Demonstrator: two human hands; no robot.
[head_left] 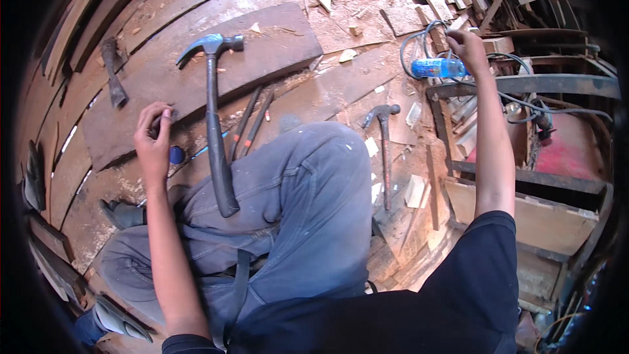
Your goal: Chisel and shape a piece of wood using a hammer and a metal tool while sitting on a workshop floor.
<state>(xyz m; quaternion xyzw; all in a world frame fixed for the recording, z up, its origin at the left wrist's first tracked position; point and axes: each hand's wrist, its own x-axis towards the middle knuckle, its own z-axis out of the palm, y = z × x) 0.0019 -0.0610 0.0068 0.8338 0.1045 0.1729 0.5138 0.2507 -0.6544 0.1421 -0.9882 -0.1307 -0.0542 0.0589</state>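
My left hand [153,136] is closed with curled fingers at the near edge of a thick dark wooden block [275,36]. Whatever it may hold is hidden. Stretched out to the right, my right hand [467,51] has bent fingers beside a grey cable [427,34]. Its wrist is over the end of a blue-labelled plastic bottle [434,67] lying on its side; I cannot make out anything in the fingers. A large claw hammer [213,98] has its head over the block and its dark handle over my leg. A smaller claw hammer [385,157] lies right of my knee.
Two dark rods [247,124] and a round blue cap [175,155] lie by the block. A dark metal tool [114,75] is at the left. Wood chips and offcuts [415,191] litter the plank floor. A metal-edged frame [557,85] and a power tool [542,118] stand right.
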